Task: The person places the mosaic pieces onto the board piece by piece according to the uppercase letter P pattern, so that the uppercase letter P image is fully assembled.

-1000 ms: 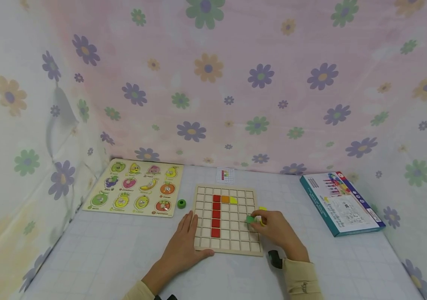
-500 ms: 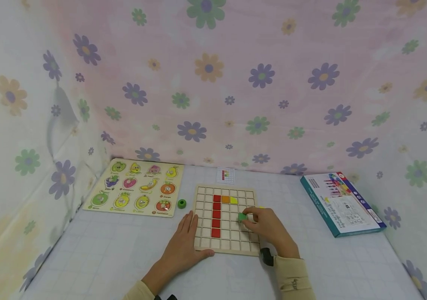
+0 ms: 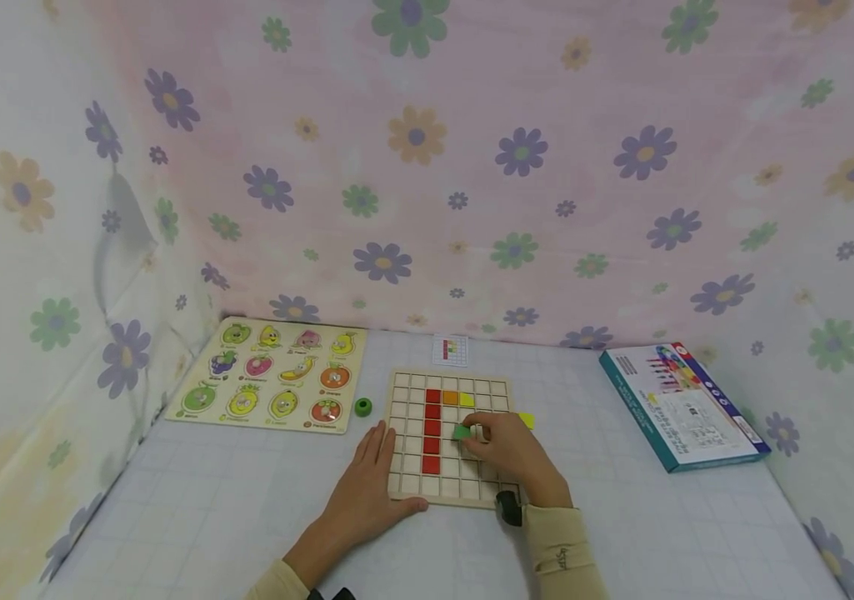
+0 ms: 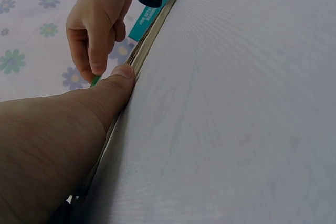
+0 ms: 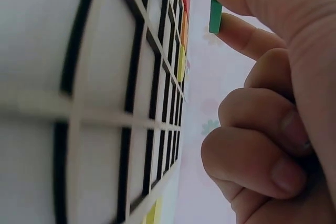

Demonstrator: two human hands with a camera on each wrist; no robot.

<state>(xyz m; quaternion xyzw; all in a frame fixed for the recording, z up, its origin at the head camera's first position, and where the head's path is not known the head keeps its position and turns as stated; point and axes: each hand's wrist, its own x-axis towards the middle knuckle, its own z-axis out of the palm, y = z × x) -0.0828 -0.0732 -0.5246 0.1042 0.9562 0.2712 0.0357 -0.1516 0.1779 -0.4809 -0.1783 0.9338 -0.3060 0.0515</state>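
A wooden grid board (image 3: 407, 483) lies on the table, with a column of red tiles (image 3: 432, 428), one orange tile (image 3: 451, 398) and one yellow tile (image 3: 467, 400) set in its cells. Between thumb and index finger my right hand (image 3: 511, 450) pinches a green tile (image 5: 216, 14), held over the board's middle; the right wrist view shows it raised off the grid, its other fingers curled. My left hand (image 3: 367, 487) rests along the board's left and near edges, fingers straight, thumb (image 4: 123, 73) against the near edge.
Beyond the board lies a small pattern card (image 3: 450, 351). A green ring-shaped piece (image 3: 362, 407) and a fruit puzzle board (image 3: 269, 375) are at left. A yellow piece (image 3: 526, 420) shows past the board's right edge. A flat box (image 3: 685, 408) lies at right.
My right hand has moved left with the green tile, from the board's right edge to over its middle. My left hand has stayed in place.
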